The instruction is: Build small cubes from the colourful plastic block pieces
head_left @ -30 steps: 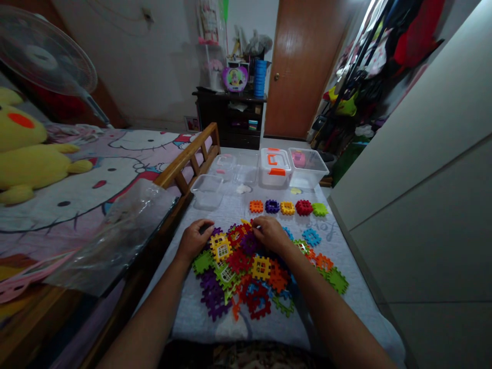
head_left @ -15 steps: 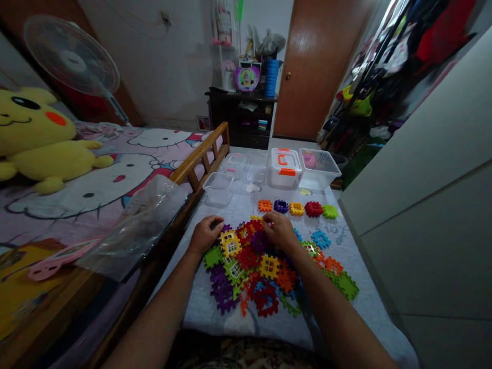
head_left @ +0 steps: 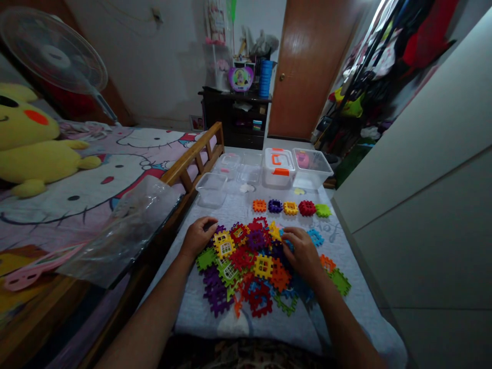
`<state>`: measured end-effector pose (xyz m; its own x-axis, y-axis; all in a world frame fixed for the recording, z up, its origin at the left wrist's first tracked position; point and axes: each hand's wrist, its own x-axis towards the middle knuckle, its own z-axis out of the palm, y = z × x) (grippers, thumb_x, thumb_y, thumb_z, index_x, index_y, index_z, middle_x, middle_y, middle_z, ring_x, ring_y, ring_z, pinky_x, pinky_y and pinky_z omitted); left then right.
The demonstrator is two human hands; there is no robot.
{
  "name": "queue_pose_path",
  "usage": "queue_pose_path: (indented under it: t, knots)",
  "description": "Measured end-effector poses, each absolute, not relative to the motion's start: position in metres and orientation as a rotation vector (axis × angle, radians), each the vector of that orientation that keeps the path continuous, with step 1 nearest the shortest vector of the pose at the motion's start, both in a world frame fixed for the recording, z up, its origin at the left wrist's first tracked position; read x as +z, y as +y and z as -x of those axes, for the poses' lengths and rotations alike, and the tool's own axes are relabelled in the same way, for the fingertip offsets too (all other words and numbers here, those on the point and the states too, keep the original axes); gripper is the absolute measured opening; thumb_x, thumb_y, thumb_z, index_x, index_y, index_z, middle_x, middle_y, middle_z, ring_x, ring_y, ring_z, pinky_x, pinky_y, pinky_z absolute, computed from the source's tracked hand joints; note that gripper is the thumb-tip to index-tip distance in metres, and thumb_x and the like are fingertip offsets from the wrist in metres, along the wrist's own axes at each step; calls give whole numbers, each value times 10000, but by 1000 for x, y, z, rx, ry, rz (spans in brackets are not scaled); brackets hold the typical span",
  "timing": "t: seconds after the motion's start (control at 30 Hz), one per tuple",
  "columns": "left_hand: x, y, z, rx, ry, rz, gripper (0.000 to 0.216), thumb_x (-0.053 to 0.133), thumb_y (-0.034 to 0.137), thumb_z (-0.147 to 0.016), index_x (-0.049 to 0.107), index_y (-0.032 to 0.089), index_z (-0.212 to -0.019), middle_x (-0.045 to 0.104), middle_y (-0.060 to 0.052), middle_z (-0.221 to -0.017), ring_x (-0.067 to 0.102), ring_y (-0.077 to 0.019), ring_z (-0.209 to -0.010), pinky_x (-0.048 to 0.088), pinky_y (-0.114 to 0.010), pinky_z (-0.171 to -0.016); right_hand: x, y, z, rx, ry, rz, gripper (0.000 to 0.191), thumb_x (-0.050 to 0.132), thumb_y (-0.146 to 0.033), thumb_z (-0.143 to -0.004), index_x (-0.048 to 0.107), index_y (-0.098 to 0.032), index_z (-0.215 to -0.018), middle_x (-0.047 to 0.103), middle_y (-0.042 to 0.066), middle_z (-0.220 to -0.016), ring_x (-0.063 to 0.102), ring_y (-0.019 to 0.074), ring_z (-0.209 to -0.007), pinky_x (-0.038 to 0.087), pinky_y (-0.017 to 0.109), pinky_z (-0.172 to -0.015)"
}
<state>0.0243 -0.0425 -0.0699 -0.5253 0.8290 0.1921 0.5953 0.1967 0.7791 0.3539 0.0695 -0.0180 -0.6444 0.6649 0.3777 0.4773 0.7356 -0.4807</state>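
Observation:
A pile of toothed plastic building tiles in several colours lies on the cloth in front of me. My left hand [head_left: 199, 237] rests at the pile's left edge, fingers slightly apart and holding nothing, close to a yellow window tile [head_left: 224, 244] and a green tile [head_left: 206, 259]. At the right side of the pile is my right hand [head_left: 303, 252], thumb and fingers parted. Its fingertips are just right of a tilted yellow tile [head_left: 274, 230]; nothing shows in its grasp. Purple tile [head_left: 256, 240] and yellow square tile [head_left: 263, 266] lie between the hands. My right forearm covers some tiles.
Behind the pile runs a row of small assembled blocks, including an orange block [head_left: 259, 206] and a red block [head_left: 307, 208]. Farther back stand a lidded box [head_left: 278, 177], an open clear bin [head_left: 312, 177] and a clear tub [head_left: 211, 190]. A wooden bed rail [head_left: 192, 159] borders the left.
My right hand has moved right, away from the middle of the pile, uncovering the tilted yellow tile and red tiles. My left hand stays by the pile's left edge. The view has shifted slightly.

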Motion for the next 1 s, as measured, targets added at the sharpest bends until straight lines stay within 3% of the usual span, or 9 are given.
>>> queue_pose_path:
  t: [0.13, 0.23, 0.37, 0.43, 1.0]
  knots:
    - [-74, -42, -23, 1230, 2208, -1346, 359, 578, 492, -791, 722, 192, -927, 746, -78, -1000, 685, -254, -961, 516, -389, -943, -21, 64, -361, 735, -2441, 825, 139, 532, -142, -862, 641, -224, -884, 669, 83, -1128, 618, 215, -1060, 483, 382, -962]
    - [-76, -42, -22, 1220, 2206, -1335, 365, 578, 494, -790, 720, 191, -934, 745, -76, -991, 686, -251, -950, 525, -375, -920, -18, 70, -362, 864, -2393, 892, 181, 557, -184, -843, 632, -218, -1005, 668, 79, -1125, 625, 217, -1073, 484, 391, -980]
    - [-75, -42, -22, 1223, 2207, -1326, 367, 575, 493, -784, 721, 188, -930, 744, -80, -1000, 685, -252, -947, 523, -373, -917, -18, 79, -358, 941, -2397, 1021, 561, 663, -274, -783, 545, -202, -1326, 588, 126, -1364, 549, 273, -1269, 418, 459, -1094]
    - [-74, -42, -22, 1225, 2208, -1333, 374, 573, 498, -783, 722, 187, -927, 744, -83, -1003, 684, -255, -951, 516, -379, -932, -19, 81, -354, 985, -2440, 1036, 644, 677, -273, -770, 511, -208, -1389, 579, 128, -1391, 542, 279, -1288, 409, 471, -1108]
    - [-71, -42, -24, 1217, 2234, -1323, 380, 576, 508, -772, 724, 191, -919, 747, -77, -992, 686, -256, -939, 514, -379, -934, -31, 114, -368, 748, -2379, 1317, 411, 700, -315, -794, 652, -189, -1182, 675, 117, -1179, 626, 268, -1096, 478, 424, -975]
